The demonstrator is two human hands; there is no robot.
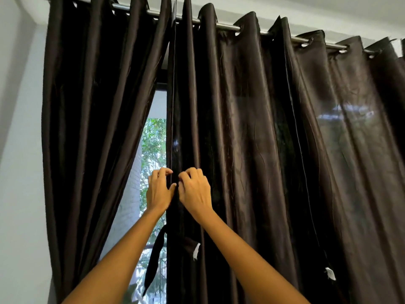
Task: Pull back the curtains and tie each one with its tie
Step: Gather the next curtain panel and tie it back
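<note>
Dark brown curtains hang from a metal rod (228,27). The left curtain (94,128) is swept toward the wall, leaving a gap onto the window (153,145). The middle curtain (230,139) hangs straight. Its left edge is pinched by both hands at chest height: my left hand (158,190) curls its fingers round the hem from the left, and my right hand (194,189) grips the same fold from the right. A dark fabric tie (154,260) dangles below my left wrist, in front of the window.
A third curtain panel (355,150) hangs at the right, with a white label (330,273) low on its seam. Another white label (196,251) shows on the middle curtain. A pale wall (19,150) lies left. Trees show through the glass.
</note>
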